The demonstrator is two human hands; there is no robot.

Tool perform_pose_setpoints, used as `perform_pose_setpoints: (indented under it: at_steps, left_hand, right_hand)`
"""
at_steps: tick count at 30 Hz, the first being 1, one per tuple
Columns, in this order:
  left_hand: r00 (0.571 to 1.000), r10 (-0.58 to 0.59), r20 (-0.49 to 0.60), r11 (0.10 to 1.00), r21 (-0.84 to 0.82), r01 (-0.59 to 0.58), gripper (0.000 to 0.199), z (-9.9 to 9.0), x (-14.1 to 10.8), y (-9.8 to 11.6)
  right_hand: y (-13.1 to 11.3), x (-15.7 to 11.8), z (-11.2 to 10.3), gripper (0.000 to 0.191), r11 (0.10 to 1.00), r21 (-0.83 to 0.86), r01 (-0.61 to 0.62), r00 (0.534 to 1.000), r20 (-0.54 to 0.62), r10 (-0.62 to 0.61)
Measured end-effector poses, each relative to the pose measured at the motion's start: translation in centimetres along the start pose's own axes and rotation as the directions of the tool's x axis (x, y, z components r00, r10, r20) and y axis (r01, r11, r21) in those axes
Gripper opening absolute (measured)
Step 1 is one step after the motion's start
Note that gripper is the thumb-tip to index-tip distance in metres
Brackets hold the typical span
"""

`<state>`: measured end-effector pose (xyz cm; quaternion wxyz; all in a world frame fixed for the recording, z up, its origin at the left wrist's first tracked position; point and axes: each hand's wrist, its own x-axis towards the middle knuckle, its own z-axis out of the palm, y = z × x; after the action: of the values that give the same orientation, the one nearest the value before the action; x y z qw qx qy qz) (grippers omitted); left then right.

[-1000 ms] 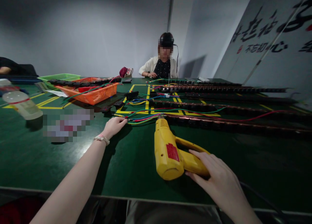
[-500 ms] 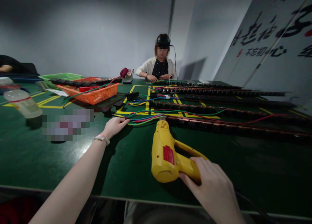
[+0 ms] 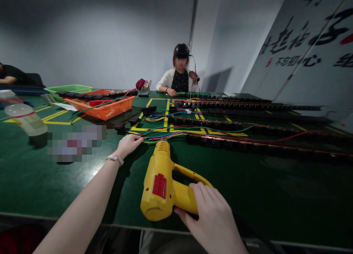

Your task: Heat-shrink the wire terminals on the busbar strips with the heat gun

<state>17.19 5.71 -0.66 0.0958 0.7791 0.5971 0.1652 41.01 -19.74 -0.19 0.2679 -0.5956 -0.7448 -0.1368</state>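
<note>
A yellow heat gun (image 3: pixel 157 184) is gripped by its handle in my right hand (image 3: pixel 213 217). Its metal nozzle points away from me, at the bundle of coloured wires (image 3: pixel 176 134). My left hand (image 3: pixel 130 143) pinches the left ends of these wires, with the fingers closed. The wires are red, blue, green and yellow and run right to a long black strip with copper-coloured edges (image 3: pixel 237 143). Whether the nozzle touches the wires I cannot tell.
Several similar dark strips (image 3: pixel 248 106) lie farther back on the green table (image 3: pixel 116 195). An orange basket (image 3: pixel 116 108) and a green basket (image 3: pixel 79 87) stand at the left, near a clear bottle (image 3: pixel 26 117). A co-worker (image 3: pixel 180 77) sits across the table.
The heat gun in my right hand has moved left along the wires, closer to my left hand. My left hand has stayed nearly in place. The co-worker has raised one hand.
</note>
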Motion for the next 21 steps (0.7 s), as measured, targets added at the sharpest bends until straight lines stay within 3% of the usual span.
perform_pose_setpoints:
  at_steps: [10,21]
  left_hand:
    - [1.000,-0.008,0.001,0.999,-0.041,0.008,0.051,0.0,0.0,-0.1]
    - [0.999,0.012,0.041,0.998,-0.067,-0.009,0.044,-0.2,-0.1,0.0]
  right_hand:
    - [-2.2,0.9,1.4,0.044,0.982,0.186,0.013,0.992,0.121,-0.036]
    - [0.1,1.3,-0.6,0.040,0.945,0.312,-0.098,0.985,0.168,0.046]
